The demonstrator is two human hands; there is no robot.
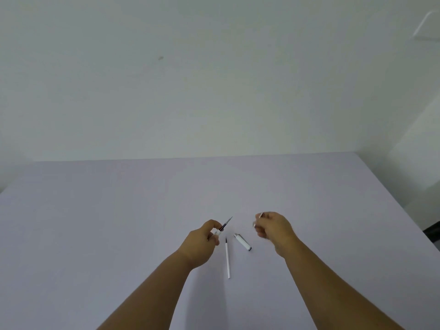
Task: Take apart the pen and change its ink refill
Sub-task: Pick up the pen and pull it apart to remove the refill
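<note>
My left hand (202, 244) grips the white pen barrel (216, 232), from which a dark ink refill (226, 223) sticks out, pointing up and to the right. My right hand (273, 228) is closed on a small silvery pen part (260, 215), likely the tip section; most of it is hidden by the fingers. Between the hands, on the pale table (119, 222), lie a thin white refill with a dark tip (227, 258) and a short white pen cap with a metal end (242, 241).
A white wall rises behind the table's far edge (190, 158). The table's right edge (400, 203) runs diagonally toward me, with a dark object (432, 232) beyond it.
</note>
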